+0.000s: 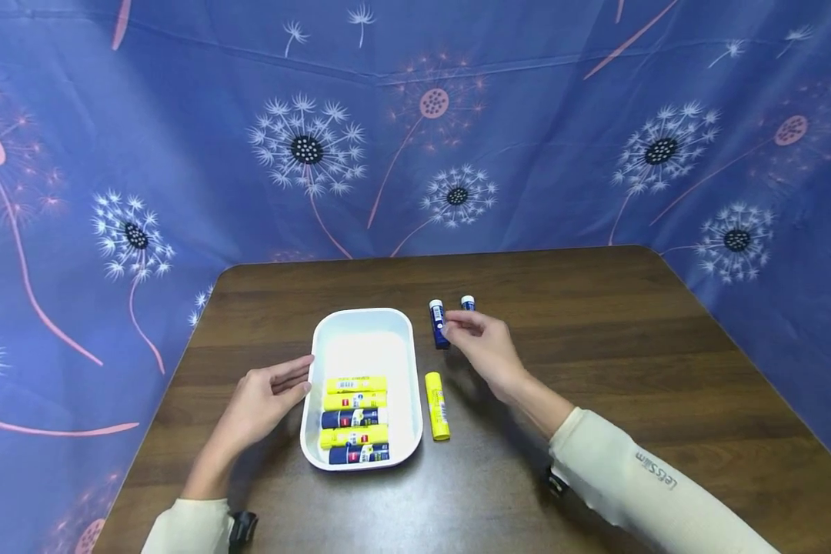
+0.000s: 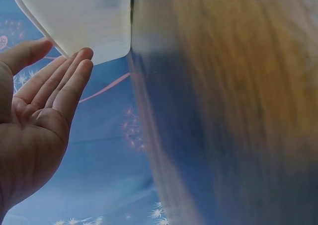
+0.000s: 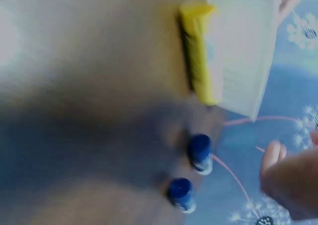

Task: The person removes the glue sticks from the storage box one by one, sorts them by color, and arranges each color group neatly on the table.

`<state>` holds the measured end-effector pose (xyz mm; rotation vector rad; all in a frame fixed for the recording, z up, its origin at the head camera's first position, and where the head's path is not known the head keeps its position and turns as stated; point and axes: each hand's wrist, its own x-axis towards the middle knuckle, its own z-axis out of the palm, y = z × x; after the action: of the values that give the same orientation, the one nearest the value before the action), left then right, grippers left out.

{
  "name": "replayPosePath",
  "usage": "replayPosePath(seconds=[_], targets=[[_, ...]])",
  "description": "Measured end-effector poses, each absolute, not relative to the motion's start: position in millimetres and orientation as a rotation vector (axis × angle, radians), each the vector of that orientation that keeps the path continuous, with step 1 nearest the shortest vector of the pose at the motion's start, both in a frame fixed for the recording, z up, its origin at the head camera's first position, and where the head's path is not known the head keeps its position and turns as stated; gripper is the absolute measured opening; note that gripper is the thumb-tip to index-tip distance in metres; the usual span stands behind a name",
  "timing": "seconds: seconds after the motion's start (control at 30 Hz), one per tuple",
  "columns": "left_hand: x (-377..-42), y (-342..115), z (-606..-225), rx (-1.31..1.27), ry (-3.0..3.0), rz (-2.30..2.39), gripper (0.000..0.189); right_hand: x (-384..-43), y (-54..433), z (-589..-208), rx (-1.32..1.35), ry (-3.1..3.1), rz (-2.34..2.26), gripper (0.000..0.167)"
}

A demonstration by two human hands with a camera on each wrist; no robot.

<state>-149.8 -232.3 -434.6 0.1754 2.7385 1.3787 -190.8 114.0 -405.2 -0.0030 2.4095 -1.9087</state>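
Observation:
A white tray (image 1: 363, 345) holds several glue sticks, yellow and dark blue, lying in a column in its near half. My left hand (image 1: 259, 404) is at the tray's left side, its fairly straight fingers (image 2: 69, 86) at the rim and its thumb apart from them. My right hand (image 1: 488, 350) hovers beside a dark blue glue stick (image 1: 437, 323) with a white cap, fingertips overlapping its edge in the head view. The right wrist view shows a gap between this hand (image 3: 293, 180) and the blue sticks. Behind it, a second blue glue stick (image 1: 467, 302) is partly hidden.
A yellow glue stick (image 1: 437, 406) lies on the brown wooden table (image 1: 575, 308) just right of the tray. A blue dandelion-print cloth (image 1: 388, 154) hangs behind the table. Both forearms wear pale sleeves (image 1: 651, 477), with dark straps or devices near the wrists.

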Motion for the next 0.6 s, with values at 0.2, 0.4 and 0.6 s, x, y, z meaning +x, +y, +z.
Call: replayPosePath(seconds=[0.2, 0.4, 0.6], targets=[[-150, -232, -435, 0.159, 2.732, 1.385, 0.046, -220, 92, -389, -0.370, 2.158, -1.837, 0.043], [-150, -233, -436, 0.153, 2.728, 1.396, 0.045, -232, 56, -394, -0.572, 2.035, -1.588, 0.044], [-150, -232, -438, 0.169, 2.715, 1.418, 0.044, -236, 27, -407, -0.634, 2.029, -1.401, 0.035]])
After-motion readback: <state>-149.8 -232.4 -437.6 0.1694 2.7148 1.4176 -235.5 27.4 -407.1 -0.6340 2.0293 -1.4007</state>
